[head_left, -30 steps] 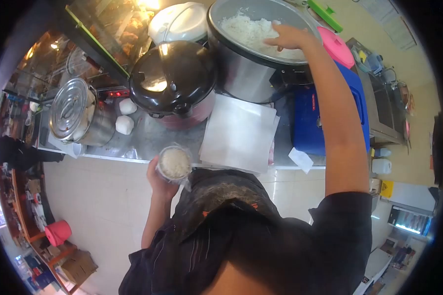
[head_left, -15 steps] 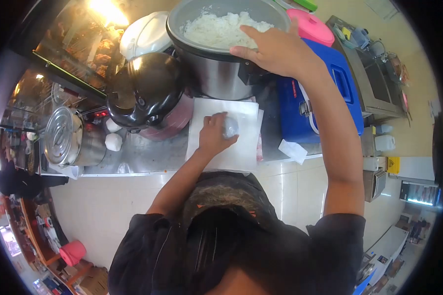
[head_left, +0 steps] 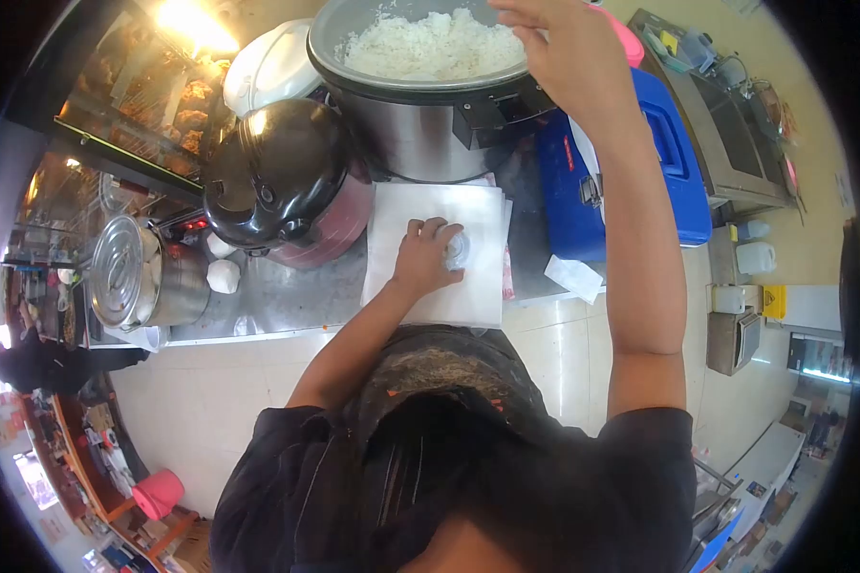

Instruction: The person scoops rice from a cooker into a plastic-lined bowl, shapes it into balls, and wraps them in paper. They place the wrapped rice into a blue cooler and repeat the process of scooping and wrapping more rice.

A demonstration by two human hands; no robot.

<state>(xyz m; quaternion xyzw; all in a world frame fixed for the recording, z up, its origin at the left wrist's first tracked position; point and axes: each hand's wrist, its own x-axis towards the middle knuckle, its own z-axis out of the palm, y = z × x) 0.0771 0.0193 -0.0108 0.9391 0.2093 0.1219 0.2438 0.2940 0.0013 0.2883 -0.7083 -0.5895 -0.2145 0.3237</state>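
My left hand [head_left: 428,260] curls its fingers around a small clear plastic cup [head_left: 460,252], which sits on a stack of white paper sheets [head_left: 430,304] at the counter's front. Beyond the paper stands a large steel rice cooker [head_left: 406,141] without its lid, and white cooked rice [head_left: 435,48] fills much of its grey inner pot. My right hand [head_left: 569,53] is raised over the pot's right rim, fingers stretched toward the left and thumb apart, with nothing seen in them. The fingertips come close to the top edge of the view.
Left of the paper is a smaller rice cooker with a black lid [head_left: 282,172]. A lidded steel pot [head_left: 167,277] and white round lumps [head_left: 224,277] lie farther left. To the right stands a blue cooler box [head_left: 569,210], with a folded white tissue [head_left: 575,278] before it.
My right hand has moved up and right, from over the rice to the pot's right rim. My left hand stays on the cup, and the whole view has shifted slightly.
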